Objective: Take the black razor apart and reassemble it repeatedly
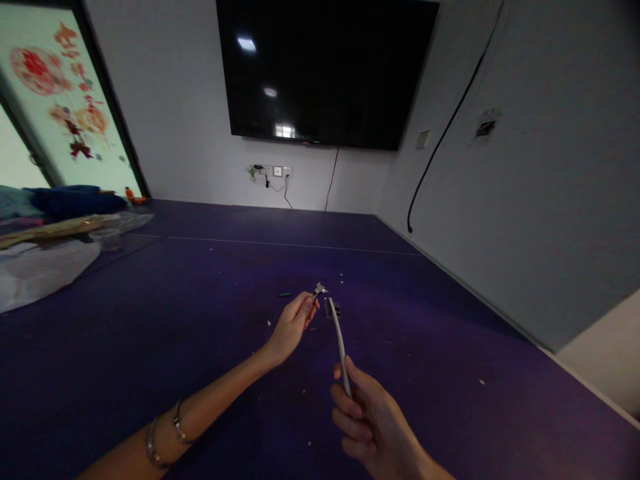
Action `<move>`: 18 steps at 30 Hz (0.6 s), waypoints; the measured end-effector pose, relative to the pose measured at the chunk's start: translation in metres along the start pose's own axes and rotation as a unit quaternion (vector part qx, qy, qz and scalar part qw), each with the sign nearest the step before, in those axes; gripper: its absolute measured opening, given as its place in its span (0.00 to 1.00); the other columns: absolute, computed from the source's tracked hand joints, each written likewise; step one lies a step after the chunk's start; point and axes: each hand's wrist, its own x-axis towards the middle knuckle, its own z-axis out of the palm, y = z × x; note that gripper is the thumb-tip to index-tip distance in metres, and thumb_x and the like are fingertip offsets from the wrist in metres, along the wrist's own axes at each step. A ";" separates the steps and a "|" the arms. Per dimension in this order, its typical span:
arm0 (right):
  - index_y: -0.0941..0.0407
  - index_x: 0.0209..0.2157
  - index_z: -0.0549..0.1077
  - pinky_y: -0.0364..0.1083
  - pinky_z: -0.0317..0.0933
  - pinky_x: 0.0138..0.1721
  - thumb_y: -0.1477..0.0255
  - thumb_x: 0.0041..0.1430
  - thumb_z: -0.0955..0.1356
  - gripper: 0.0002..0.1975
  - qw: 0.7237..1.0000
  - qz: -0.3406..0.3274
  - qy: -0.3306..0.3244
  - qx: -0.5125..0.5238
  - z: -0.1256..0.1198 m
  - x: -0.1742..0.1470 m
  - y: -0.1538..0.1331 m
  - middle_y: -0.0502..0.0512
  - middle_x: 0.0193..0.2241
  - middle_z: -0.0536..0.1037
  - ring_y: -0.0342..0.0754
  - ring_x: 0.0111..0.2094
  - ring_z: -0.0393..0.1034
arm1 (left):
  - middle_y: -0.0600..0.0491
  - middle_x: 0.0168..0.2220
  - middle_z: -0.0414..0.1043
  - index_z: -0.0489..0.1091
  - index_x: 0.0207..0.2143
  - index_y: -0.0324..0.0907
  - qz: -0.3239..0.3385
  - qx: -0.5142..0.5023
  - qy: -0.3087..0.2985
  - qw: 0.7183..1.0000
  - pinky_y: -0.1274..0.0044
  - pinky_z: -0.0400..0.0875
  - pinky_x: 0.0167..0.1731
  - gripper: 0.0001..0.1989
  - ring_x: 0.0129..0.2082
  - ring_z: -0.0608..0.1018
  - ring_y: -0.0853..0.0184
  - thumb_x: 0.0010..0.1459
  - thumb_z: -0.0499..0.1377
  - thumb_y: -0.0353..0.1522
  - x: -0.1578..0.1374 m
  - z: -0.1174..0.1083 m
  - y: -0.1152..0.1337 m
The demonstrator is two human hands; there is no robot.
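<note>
My left hand [290, 328] is closed around a small silvery metal piece with a forked tip [319, 289]; its exact kind is too small to make out. Two bangles circle that forearm. Closer to me, my right hand [367, 420] grips the lower end of a pale, slightly bent cable [341, 340] between thumb and fingers. The cable's free end points up and away, close to the metal piece but apart from it. Behind that end, a small dark block-like object [330, 309] lies on the purple surface, partly covered by the cable.
A short dark green stick [285, 295] and white crumbs lie on the purple surface [200, 373]. At left are plastic sheeting [50, 270] and dark blue cloth [75, 201]. A television [325, 73] hangs above wall sockets [278, 171]. A black cable [445, 130] dangles at right.
</note>
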 end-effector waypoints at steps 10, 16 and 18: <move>0.55 0.31 0.64 0.35 0.29 0.13 0.57 0.48 0.70 0.17 1.000 -0.015 0.006 0.016 0.007 0.002 0.005 0.38 0.13 0.53 0.32 0.12 0.37 | 0.59 0.22 0.54 0.62 0.30 0.40 0.007 0.007 -0.007 1.000 0.80 0.55 0.23 0.18 0.21 0.59 0.73 0.61 0.45 0.44 -0.006 0.002 0.009; 0.55 0.29 0.64 0.35 0.29 0.12 0.60 0.47 0.71 0.16 0.998 -0.051 0.007 0.031 0.012 0.005 -0.002 0.38 0.12 0.52 0.32 0.12 0.36 | 0.59 0.22 0.55 0.63 0.30 0.40 0.010 0.009 -0.009 1.000 0.80 0.55 0.23 0.18 0.21 0.59 0.73 0.60 0.46 0.45 -0.007 0.003 0.008; 0.55 0.29 0.64 0.35 0.29 0.12 0.60 0.46 0.71 0.17 0.999 -0.044 0.001 0.030 0.013 0.006 0.001 0.38 0.12 0.53 0.32 0.12 0.37 | 0.59 0.22 0.55 0.63 0.30 0.40 0.012 0.012 -0.009 1.000 0.80 0.55 0.23 0.18 0.21 0.59 0.73 0.60 0.45 0.45 -0.008 0.004 0.009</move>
